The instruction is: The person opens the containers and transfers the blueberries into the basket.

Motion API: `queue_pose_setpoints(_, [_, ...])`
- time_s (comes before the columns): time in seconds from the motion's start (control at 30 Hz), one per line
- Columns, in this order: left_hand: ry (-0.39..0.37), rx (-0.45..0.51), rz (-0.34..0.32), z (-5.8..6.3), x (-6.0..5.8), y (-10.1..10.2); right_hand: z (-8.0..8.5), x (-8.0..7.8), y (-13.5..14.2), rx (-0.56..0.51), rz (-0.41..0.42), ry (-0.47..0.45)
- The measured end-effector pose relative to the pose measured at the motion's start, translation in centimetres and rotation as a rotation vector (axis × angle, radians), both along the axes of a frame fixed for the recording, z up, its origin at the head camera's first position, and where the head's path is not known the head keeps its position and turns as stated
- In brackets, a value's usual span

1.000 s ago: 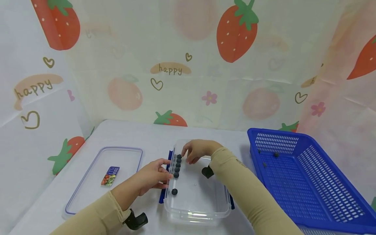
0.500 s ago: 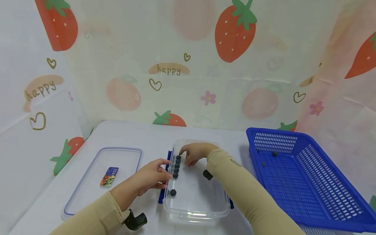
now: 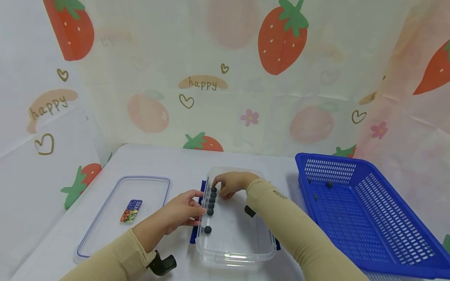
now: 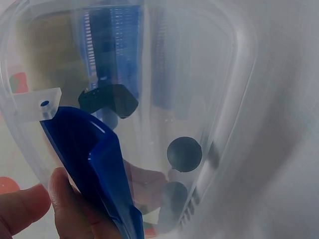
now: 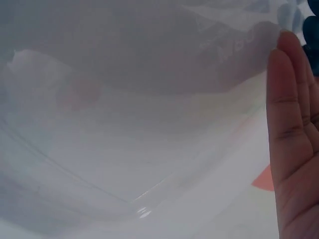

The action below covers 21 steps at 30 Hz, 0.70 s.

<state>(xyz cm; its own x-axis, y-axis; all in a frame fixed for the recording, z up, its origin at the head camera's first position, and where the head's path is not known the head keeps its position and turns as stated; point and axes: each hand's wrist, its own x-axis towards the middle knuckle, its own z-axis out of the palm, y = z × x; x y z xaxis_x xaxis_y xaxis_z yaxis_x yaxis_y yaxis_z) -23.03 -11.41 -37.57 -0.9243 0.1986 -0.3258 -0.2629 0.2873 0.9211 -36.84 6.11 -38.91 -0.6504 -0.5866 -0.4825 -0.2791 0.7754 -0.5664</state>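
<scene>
Several dark blueberries stand in a row along the left inner wall of a clear plastic box; one separate blueberry lies nearer the person. My right hand is inside the box, its index fingertip touching the far end of the row. In the right wrist view its fingers look straight, beside the dark berries. My left hand rests against the box's left side, fingertips at the rim and beside the blue side latch. Part of the right hand's grip side is hidden in the head view.
Left of the box lies a clear lid with a blue-purple rim and a small printed packet on it. A blue slotted basket with a few small dark pieces stands on the right. Strawberry-print cloth hangs behind the table.
The right index finger has moved onto the row's far end, and the hand has shifted slightly left. The row has slid a little toward the person. The left hand stays in place.
</scene>
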Motion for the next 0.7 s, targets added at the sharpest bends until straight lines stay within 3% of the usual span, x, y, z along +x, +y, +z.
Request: queue_pose_setpoints(0.7, [0.015, 0.002, -0.008, -0.13, 0.12, 0.05, -0.46, -0.33, -0.71, -0.078, -0.058, -0.008])
